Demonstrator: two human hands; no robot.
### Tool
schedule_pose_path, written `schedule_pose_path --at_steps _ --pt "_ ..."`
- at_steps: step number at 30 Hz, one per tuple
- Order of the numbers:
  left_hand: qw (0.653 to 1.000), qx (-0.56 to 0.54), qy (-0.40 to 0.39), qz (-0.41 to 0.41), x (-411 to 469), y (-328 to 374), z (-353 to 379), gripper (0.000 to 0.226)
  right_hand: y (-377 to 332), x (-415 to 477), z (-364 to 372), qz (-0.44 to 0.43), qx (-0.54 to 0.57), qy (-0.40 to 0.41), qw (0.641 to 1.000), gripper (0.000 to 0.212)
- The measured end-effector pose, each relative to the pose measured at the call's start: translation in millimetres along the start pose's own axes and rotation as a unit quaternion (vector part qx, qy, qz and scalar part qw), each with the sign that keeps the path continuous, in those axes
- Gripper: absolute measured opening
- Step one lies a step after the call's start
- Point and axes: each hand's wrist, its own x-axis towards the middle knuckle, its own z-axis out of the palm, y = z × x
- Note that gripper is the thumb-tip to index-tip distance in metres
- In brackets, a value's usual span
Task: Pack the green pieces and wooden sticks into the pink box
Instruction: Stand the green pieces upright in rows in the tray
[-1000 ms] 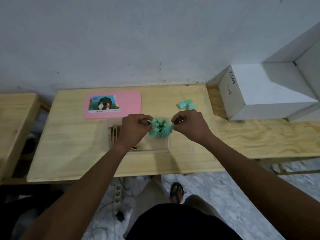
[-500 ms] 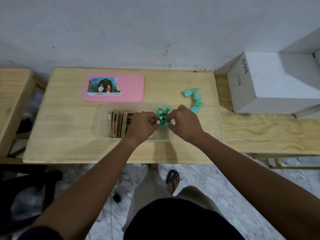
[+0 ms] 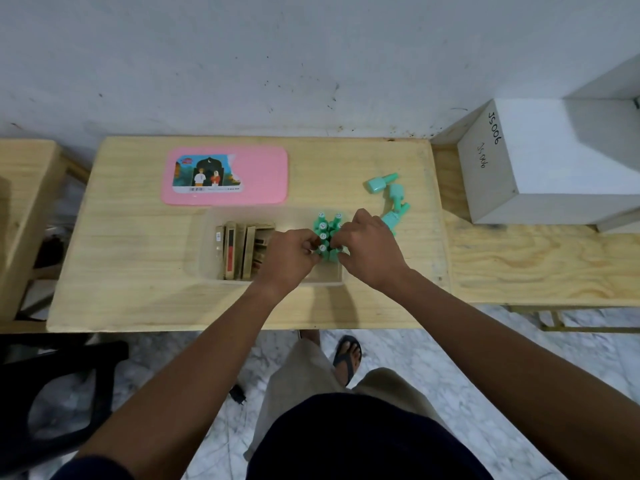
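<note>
Lowered to the clear box's (image 3: 206, 247) three-o'clock end, green pieces (image 3: 325, 233) stand bunched, left hand (image 3: 292, 258) and right hand (image 3: 370, 247) pinching them compact.

Head-worn camera, looking steeply down, close

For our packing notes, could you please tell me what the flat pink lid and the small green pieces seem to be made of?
The flat pink lid looks like smooth plastic: soft sheen, rounded corners, printed label. The small green pieces are probably moulded plastic: uniform mint colour.
</note>
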Motion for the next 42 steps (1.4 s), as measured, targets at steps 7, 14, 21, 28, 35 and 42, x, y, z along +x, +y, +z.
schedule_pose_path --at_steps 7,14,21,28,35,42 --pt "1.000 -0.004 0.016 -0.005 -4.4 7.6 -13.0 0.024 10.1 -1.5 -5.9 0.016 0.027 0.018 0.999 0.019" --pt "0.997 0.029 0.045 0.058 12.1 37.8 -23.5 0.017 43.0 -0.5 -22.9 0.161 0.060 0.081 0.982 0.011" --pt "0.989 0.095 -0.008 0.115 78.2 83.1 3.4 0.017 79.1 11.3 -25.4 0.354 0.085 0.078 0.928 0.019" --pt "0.982 0.132 -0.087 0.103 156.7 102.7 51.0 0.023 107.8 33.7 -15.2 0.410 0.105 0.006 0.906 0.027" --pt "0.973 0.180 -0.104 0.103 204.2 104.0 81.0 0.039 117.8 51.3 -0.5 0.429 0.052 -0.016 0.902 0.020" --pt "0.975 0.166 -0.125 0.075 223.9 99.2 94.7 0.041 127.3 55.9 8.4 0.462 0.070 -0.024 0.884 0.019"
